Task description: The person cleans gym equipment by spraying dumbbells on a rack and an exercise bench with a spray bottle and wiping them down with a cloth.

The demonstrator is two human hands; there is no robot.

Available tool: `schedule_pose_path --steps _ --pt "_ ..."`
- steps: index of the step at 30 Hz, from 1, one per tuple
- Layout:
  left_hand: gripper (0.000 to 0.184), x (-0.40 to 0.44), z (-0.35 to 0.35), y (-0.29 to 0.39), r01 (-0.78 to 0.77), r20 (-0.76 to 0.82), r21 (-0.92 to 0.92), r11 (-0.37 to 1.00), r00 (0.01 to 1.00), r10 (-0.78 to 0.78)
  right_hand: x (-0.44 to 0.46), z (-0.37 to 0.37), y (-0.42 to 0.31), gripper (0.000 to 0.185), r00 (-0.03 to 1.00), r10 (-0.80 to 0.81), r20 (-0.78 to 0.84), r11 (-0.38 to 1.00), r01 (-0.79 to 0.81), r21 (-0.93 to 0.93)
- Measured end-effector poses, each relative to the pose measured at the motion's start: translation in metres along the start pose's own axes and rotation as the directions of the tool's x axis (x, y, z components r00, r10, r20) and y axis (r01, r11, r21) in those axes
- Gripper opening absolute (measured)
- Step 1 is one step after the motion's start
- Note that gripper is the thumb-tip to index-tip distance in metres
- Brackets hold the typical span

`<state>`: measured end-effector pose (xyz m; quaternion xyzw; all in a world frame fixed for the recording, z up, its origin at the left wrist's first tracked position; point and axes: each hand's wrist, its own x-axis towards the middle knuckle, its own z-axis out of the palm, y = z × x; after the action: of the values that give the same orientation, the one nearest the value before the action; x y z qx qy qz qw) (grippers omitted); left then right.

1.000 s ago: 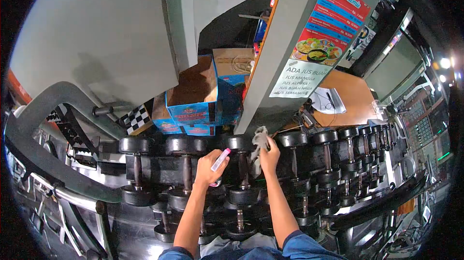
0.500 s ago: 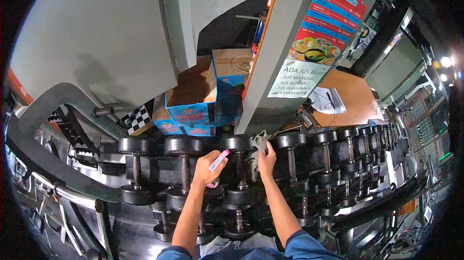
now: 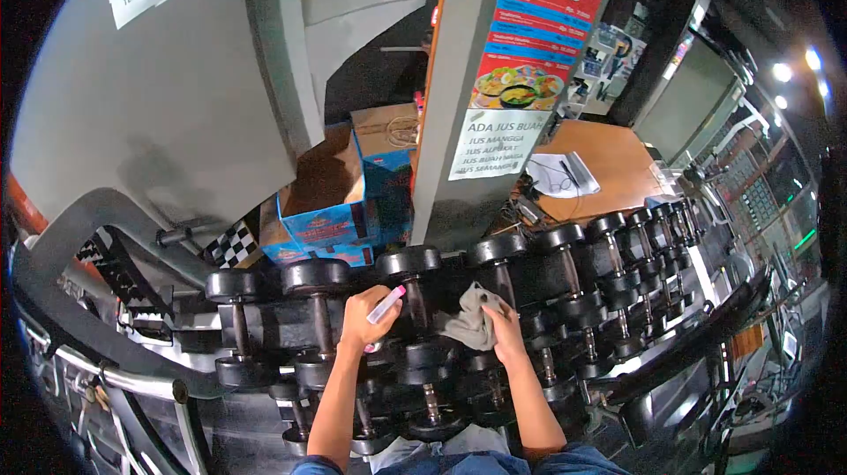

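Note:
Wrapped in my left hand (image 3: 362, 321) is a small clear bottle (image 3: 385, 306) with a pink end; another pink bit shows below the fist. Grey cloth (image 3: 473, 320) is bunched in the fingers of my right hand (image 3: 506, 334), with part of it hanging to the left. Between the hands lies a black dumbbell (image 3: 408, 261) on the rack, its handle just right of my left fist. Whether the cloth touches this dumbbell I cannot tell. A second dumbbell (image 3: 500, 248) sits behind my right hand.
Several more dumbbells (image 3: 316, 276) line the rack's two tiers on both sides. Behind stand blue cardboard boxes (image 3: 322, 226), a grey pillar (image 3: 441, 201) with a menu poster, and a wooden desk (image 3: 609, 144) with papers. Gym machine bars (image 3: 141, 382) curve in at left.
My right hand and the cloth have moved down, away from the dumbbell head, and the cloth is spread wider. My left hand still grips the bottle. The view has shifted slightly right.

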<state>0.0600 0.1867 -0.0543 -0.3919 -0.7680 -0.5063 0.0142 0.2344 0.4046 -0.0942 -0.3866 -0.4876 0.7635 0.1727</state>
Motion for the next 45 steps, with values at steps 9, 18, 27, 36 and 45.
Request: schedule_pose_path --steps 9,18,27,36,45 --pt "0.02 0.033 0.016 0.099 0.14 0.3 -0.066 0.988 0.947 -0.114 -0.069 -0.081 -0.04 0.029 0.928 -0.091 -0.361 0.979 0.15 0.139" --pt "0.024 0.007 0.1 0.119 0.283 0.447 -0.095 0.954 0.869 -0.213 -0.1 -0.122 -0.068 0.039 0.957 -0.121 -0.262 0.992 0.129 0.011" --pt "0.024 -0.02 0.17 0.139 0.52 0.434 -0.121 0.846 0.794 -0.426 -0.069 -0.19 -0.034 0.047 0.972 -0.236 -0.011 0.888 0.211 -0.408" --pt "0.024 -0.039 0.205 0.149 0.659 0.262 -0.194 0.727 0.748 -0.609 -0.032 -0.181 -0.029 0.034 0.903 -0.412 0.118 0.773 0.415 -0.479" --pt "0.03 -0.069 0.218 0.103 0.469 -0.14 0.047 0.882 0.877 -0.459 -0.024 -0.126 -0.033 0.05 0.68 -0.627 0.381 0.3 0.662 -0.687"
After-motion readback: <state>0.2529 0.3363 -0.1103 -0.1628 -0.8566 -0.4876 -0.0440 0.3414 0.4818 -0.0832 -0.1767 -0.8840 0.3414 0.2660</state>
